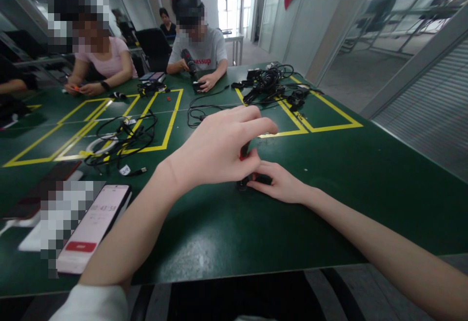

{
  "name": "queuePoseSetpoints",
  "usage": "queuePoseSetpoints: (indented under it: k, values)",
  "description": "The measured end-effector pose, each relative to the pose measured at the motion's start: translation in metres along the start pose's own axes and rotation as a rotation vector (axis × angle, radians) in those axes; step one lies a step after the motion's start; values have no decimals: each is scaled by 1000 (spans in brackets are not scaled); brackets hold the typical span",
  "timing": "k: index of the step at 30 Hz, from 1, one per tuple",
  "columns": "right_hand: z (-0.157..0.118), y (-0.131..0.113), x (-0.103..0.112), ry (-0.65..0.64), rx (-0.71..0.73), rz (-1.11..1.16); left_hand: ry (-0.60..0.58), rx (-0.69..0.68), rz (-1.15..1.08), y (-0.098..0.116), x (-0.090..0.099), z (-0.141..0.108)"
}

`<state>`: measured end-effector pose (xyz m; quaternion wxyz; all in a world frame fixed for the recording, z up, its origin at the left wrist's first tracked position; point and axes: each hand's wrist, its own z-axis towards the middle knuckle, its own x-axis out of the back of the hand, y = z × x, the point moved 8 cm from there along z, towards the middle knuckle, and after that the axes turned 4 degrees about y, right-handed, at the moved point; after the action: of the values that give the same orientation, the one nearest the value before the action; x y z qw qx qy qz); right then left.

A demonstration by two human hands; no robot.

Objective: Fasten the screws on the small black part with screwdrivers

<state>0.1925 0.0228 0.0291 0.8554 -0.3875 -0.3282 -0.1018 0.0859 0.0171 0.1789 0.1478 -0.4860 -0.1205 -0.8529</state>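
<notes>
Near the middle of the green table, my left hand arches over a small dark object with a red part. The thumb and curled fingers close around its upper part, and the index finger reaches out to the right. Low on the right side of the same object, my right hand has its thumb and fingertips against or very close to the dark base, which rests on the table. Most of the object is hidden behind my left hand, so its shape is unclear.
A lit phone lies front left beside another phone. Tangled cables lie left, a black cable pile back right. Yellow tape marks the table. Across it, one person holds a dark tool; another sits left.
</notes>
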Motion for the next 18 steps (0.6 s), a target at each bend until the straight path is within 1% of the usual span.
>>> queuePoseSetpoints:
  k: [2, 6, 11, 15, 18]
  values:
    - [0, 0, -1, -13, -6, -3, -8, -10, -4, 1, 0, 0]
    - [0, 1, 0, -11, -18, -11, -5, 23, 12, 0, 1, -1]
    - [0, 0, 1, -8, -24, -4, -1, -25, -7, 5, 1, 0]
    - [0, 0, 0, -20, -26, -9, -4, 13, 16, 1, 0, 0]
    - [-1, 1, 0, 1, -20, -1, -8, -1, 7, 2, 0, 0]
